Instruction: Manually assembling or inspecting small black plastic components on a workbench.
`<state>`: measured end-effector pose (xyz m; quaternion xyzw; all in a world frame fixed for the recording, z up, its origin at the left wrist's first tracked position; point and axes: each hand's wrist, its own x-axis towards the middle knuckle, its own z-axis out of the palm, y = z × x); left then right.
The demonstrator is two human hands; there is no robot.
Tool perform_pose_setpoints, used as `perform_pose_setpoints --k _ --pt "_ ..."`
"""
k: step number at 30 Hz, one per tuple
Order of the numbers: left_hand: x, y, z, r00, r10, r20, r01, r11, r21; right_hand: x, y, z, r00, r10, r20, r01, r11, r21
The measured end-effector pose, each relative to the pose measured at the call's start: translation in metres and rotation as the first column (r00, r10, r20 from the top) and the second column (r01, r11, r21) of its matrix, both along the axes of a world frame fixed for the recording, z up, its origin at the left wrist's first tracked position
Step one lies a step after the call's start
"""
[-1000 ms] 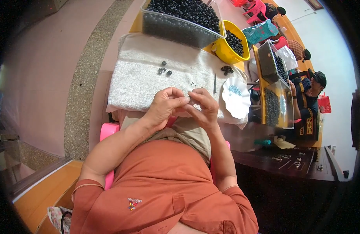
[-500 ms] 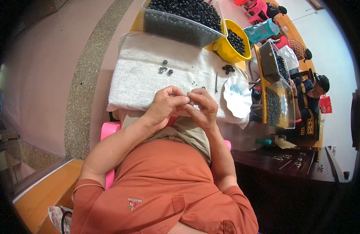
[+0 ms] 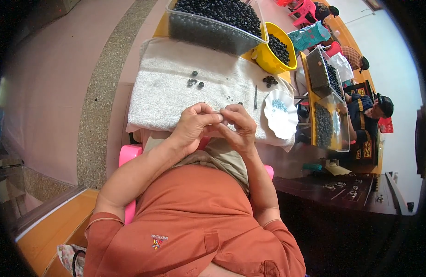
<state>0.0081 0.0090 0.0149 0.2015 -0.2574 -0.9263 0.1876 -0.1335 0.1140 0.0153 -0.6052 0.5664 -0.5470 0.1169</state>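
Pinching unchanged: left hand (image 3: 194, 124), right hand (image 3: 239, 127) together over towel (image 3: 176, 87); grip contents unclear.

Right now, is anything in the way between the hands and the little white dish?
Nothing visible. The left hand and right hand meet at the towel's near edge; only bare towel lies between them and the white dish.

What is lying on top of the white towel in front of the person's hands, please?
On the white towel lie a few dark beads, another small cluster, a thin dark rod and a white scalloped dish. The hands hide its near edge.
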Motion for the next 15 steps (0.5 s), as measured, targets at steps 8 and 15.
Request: perform_pose_setpoints --k 8,15 --pt "-0.001 0.0 -0.003 0.998 0.005 0.062 -0.004 1.0 -0.029 0.001 -0.001 0.006 0.988 -0.046 -0.148 0.051 0.998 0.031" --pt "-0.002 0.001 -0.001 0.998 -0.002 0.069 0.01 0.993 -0.116 0.0 0.0 0.011 0.976 -0.081 -0.203 0.085 0.996 0.01"
